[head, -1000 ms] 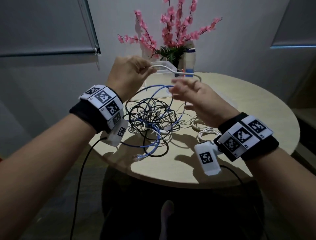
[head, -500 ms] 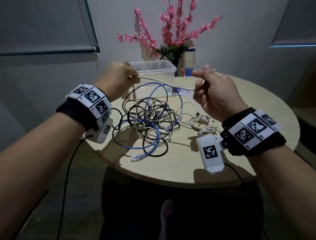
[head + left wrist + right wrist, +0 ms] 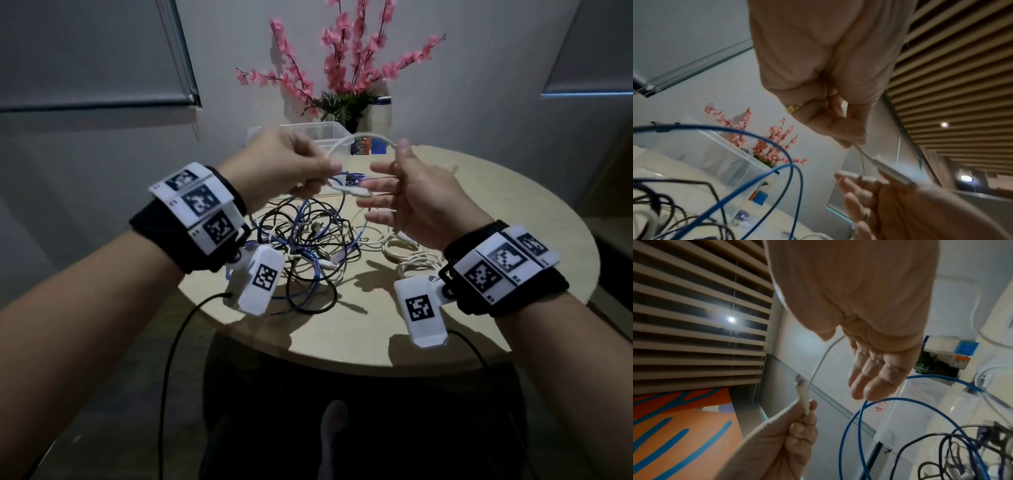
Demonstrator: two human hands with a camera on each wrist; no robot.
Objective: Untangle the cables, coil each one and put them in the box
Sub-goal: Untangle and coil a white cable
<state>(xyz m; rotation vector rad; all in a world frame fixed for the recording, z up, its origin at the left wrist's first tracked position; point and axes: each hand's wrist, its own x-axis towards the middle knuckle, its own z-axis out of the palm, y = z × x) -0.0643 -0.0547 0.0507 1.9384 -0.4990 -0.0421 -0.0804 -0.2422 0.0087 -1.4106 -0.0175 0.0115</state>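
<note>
My left hand (image 3: 291, 168) pinches a white cable (image 3: 359, 135) just behind its plug (image 3: 358, 192), raised above the table. The cable arcs up and over to my right hand (image 3: 411, 198), where the thumb traps it against the side of the hand; the four fingers are straight. The right wrist view shows the white cable (image 3: 818, 363) running from under the thumb down to the plug (image 3: 804, 400) in my left hand (image 3: 789, 434). A tangle of black, blue and white cables (image 3: 308, 246) lies below. The clear plastic box (image 3: 274, 132) stands behind my hands.
The round wooden table (image 3: 445, 335) carries a loose white cable bundle (image 3: 407, 253) right of the tangle. A vase of pink flowers (image 3: 342, 68) stands at the back near the box. A blue cable loop (image 3: 756, 134) rises from the pile between my hands.
My hands have come closer together. The white cable, stretched between them before, now bows up in a loop. My right hand's fingers have uncurled and straightened.
</note>
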